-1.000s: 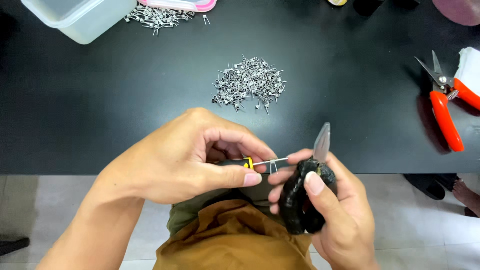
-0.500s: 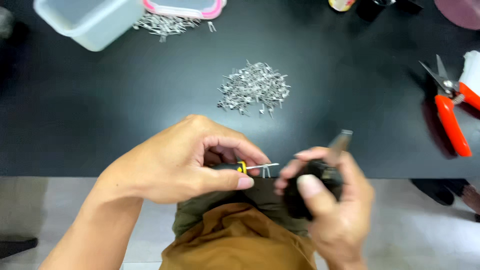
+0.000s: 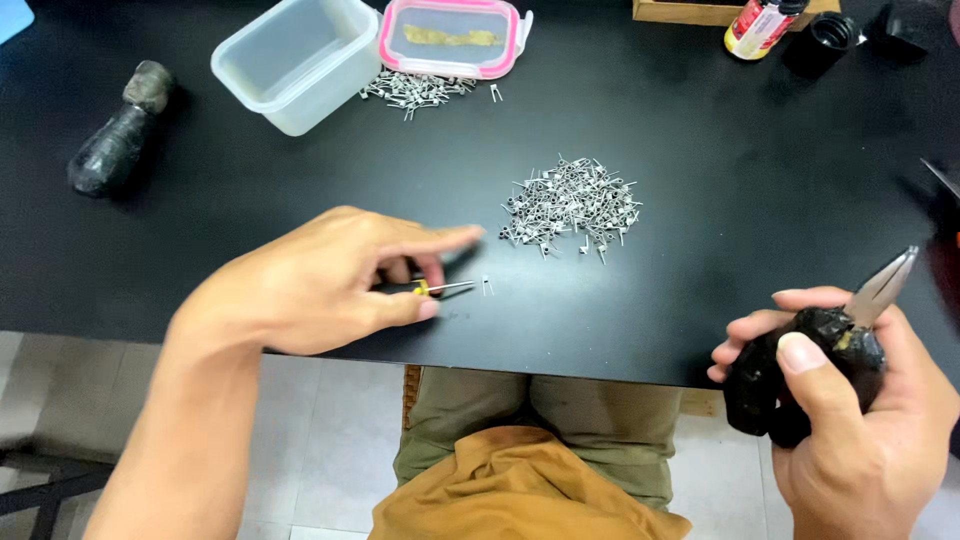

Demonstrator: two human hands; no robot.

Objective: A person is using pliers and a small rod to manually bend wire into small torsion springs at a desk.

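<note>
Left hand (image 3: 330, 285) pinches a thin yellow-banded metal rod (image 3: 440, 288) just short of a lone small wire coil (image 3: 487, 285) below the loose coil pile (image 3: 570, 205); right hand (image 3: 850, 400) grips black-wrapped pliers (image 3: 815, 365) well right of it, mid coil-release step, likely needing rod withdrawal.

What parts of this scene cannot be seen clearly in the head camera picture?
- Small tool in the left hand: the fingers cover its handle; only a yellow band and thin metal tip show.
- Pliers in the right hand: the black-wrapped handles are mostly enclosed by the palm; the jaw tips are blurred.
- Pile of small metal pieces: too small to tell single shapes.
- Bottle: cut off by the top edge.
</note>
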